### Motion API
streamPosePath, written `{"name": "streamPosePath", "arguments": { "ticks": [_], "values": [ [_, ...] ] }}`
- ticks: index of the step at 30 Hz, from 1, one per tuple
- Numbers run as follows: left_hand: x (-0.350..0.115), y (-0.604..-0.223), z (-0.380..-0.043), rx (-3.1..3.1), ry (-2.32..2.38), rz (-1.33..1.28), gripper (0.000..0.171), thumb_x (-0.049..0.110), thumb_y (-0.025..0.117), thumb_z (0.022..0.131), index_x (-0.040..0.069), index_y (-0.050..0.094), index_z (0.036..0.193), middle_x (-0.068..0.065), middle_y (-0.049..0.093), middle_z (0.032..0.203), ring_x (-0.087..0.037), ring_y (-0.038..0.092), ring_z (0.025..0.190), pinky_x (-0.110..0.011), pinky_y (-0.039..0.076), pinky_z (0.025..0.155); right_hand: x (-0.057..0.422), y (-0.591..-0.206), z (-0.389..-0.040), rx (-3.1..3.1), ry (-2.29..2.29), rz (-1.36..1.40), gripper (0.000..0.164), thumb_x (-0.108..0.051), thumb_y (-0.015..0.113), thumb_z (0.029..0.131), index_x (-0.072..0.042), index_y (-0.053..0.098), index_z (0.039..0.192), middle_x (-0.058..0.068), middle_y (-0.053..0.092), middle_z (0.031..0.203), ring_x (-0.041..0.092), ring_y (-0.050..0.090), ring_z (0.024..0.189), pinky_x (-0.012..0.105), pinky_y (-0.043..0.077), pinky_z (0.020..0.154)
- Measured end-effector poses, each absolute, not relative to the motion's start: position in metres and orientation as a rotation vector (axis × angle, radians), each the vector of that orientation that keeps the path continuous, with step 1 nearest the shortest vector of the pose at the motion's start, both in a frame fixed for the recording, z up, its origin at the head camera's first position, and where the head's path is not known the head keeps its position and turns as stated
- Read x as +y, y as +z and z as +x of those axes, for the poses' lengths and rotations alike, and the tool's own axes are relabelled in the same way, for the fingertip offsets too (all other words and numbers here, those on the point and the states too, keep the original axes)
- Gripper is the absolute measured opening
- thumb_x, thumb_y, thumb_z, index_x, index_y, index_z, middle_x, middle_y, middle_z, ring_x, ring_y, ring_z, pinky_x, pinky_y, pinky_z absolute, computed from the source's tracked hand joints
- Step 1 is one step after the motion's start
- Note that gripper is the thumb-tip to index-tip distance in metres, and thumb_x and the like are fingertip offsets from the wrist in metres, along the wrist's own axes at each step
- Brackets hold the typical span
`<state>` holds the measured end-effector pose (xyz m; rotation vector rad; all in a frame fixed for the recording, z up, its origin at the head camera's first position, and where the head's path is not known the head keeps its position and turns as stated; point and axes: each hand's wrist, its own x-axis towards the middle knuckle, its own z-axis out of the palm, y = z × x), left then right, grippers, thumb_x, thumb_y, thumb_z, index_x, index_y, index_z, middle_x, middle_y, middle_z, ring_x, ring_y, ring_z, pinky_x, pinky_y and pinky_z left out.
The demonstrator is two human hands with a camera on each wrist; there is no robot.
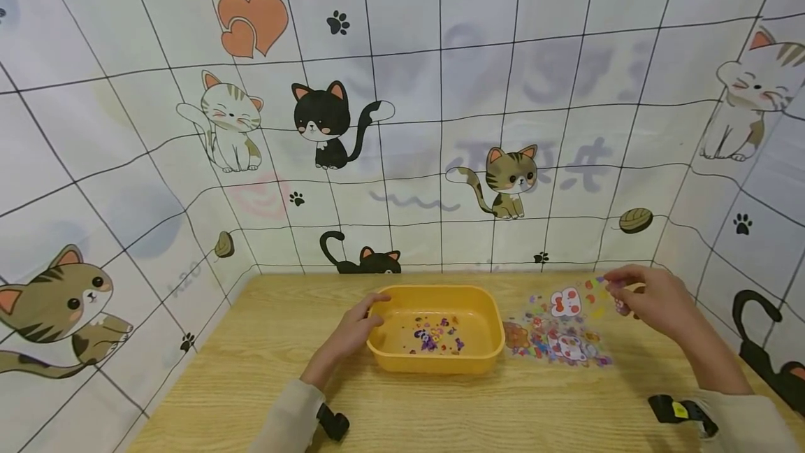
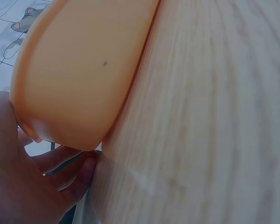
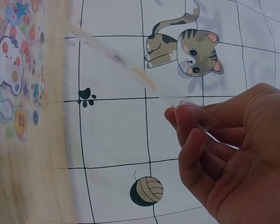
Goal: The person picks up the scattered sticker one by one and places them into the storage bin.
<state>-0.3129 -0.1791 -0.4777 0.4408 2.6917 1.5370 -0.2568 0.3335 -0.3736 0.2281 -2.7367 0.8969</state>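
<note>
A yellow plastic tub [image 1: 435, 366] stands on the table, with small purple, orange and pink pieces [image 1: 430, 338] scattered over its bottom. My left hand [image 1: 349, 331] grips the tub's left end, thumb and fingers at the rim; the left wrist view has the hand [image 2: 42, 177] against the tub's outer wall [image 2: 84, 79]. To the right, my right hand [image 1: 660, 299] pinches the edge of a clear plastic sheet [image 1: 566, 302] printed with a rabbit face and bright shapes. In the right wrist view this sheet [image 3: 137, 77] appears nearly edge-on, raised off the table. Whether it is a flat bag I cannot tell.
Another clear printed piece [image 1: 566, 347] lies flat on the wooden table [image 1: 503, 411], just right of the tub. A cloth wall [image 1: 409, 40] with cats and grid lines encloses the table's back and sides. Black straps [image 1: 332, 423] circle both wrists.
</note>
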Motion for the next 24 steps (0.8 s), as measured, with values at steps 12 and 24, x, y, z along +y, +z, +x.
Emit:
{"name": "streamPosePath", "arguments": {
  "ticks": [12,24],
  "values": [
    [-0.179,-0.477,-0.311,2.699,1.530,0.434,0.045,0.011,0.052,0.099,0.016,0.057,0.143,-0.014,0.045,0.161,-0.039,0.038,0.152,-0.059,0.036,0.120,0.328,-0.365,-0.251,-2.688,0.882,0.224,0.031,-0.019,0.061,0.104,0.006,0.069,0.121,0.014,0.073,0.092,0.004,0.062,0.061,0.026,0.050,0.053],
    [-0.176,-0.474,-0.311,2.726,1.512,0.438,0.046,0.013,0.051,0.100,0.015,0.055,0.145,-0.014,0.047,0.160,-0.038,0.042,0.149,-0.058,0.038,0.119,0.320,-0.358,-0.243,-2.602,0.876,0.206,0.031,-0.022,0.061,0.104,0.003,0.070,0.120,0.009,0.073,0.081,0.002,0.060,0.059,0.026,0.039,0.046]
  ]
}}
